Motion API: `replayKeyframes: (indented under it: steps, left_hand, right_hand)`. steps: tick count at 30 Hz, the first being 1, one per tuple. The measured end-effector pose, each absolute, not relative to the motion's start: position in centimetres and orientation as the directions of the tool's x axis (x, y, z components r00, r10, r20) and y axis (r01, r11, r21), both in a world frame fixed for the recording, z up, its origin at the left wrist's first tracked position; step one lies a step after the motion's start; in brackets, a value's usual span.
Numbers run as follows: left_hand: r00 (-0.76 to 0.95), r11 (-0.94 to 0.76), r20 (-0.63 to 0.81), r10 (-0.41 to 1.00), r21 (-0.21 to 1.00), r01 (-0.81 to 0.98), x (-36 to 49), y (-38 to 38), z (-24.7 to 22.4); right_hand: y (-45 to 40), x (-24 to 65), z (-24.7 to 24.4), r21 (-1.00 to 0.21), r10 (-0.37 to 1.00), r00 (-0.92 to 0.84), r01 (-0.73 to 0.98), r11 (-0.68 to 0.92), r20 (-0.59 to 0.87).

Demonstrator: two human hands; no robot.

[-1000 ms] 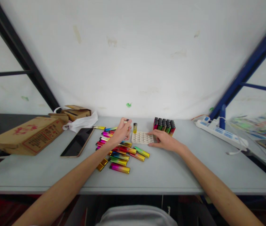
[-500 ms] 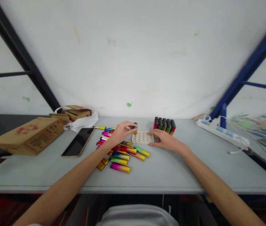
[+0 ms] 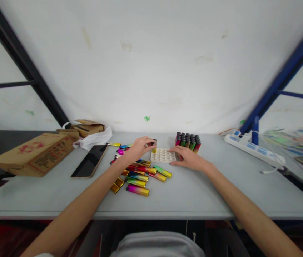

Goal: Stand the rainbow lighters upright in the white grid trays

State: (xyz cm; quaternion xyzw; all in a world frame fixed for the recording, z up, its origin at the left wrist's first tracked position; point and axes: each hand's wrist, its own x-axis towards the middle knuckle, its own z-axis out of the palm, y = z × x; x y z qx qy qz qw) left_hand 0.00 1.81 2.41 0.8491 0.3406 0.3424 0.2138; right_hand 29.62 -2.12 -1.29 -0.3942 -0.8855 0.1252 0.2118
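Observation:
My left hand [image 3: 141,149] pinches a lighter [image 3: 154,150] with a yellow lower end, holding it upright at the back left corner of a white tray [image 3: 163,156] with rows of round holes. Fingers hide part of the lighter; I cannot tell whether its bottom sits in a hole. At the tray's right edge is my right hand [image 3: 187,157], forefinger at the far corner and thumb near the front, gripping the tray. Beneath and beside my left forearm lies a loose heap of colourful metallic lighters [image 3: 138,181]. Behind my right hand stands a block of upright lighters [image 3: 188,140] with black tops.
Left of the heap lies a dark phone [image 3: 90,162]. Farther left are a cardboard box [image 3: 33,153], an open carton [image 3: 88,128] and a white plastic bag [image 3: 95,139]. A white power strip [image 3: 253,148] with cables lies at the right, beside a blue frame post [image 3: 282,75].
The lighter in my left hand stands slightly straighter over the tray corner. My right hand and the tray have kept their places.

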Motion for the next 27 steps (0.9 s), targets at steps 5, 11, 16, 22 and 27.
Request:
replayKeyframes:
  steps: [5, 11, 16, 22, 27]
  left_hand:
    - [0.560, -0.699, 0.436, 0.705, 0.559, 0.445, 0.3, 1.7, 1.4]
    - [0.609, -0.719, 0.392, 0.689, 0.477, 0.506, -0.5, 1.4, 2.2]
    - [0.544, -0.724, 0.478, 0.689, 0.446, 0.526, -0.6, 0.1, 4.1]
    - [0.799, -0.761, 0.237, 0.553, 0.532, 0.370, 1.0, -2.4, 4.7]
    - [0.836, -0.760, 0.176, 0.519, 0.542, 0.358, 1.5, -2.9, 3.4]
  right_hand:
    - [-2.1, 29.6, -1.3, -0.376, 0.754, -0.601, 0.655, 0.655, 0.266]
    - [-2.3, 29.4, -1.0, -0.367, 0.750, -0.602, 0.656, 0.660, 0.273]
    - [-2.4, 29.3, -0.7, -0.385, 0.749, -0.603, 0.645, 0.660, 0.275]
    - [-2.4, 29.4, -0.9, -0.397, 0.754, -0.594, 0.643, 0.655, 0.281]
    - [-2.2, 29.6, -1.1, -0.400, 0.752, -0.597, 0.640, 0.656, 0.279]
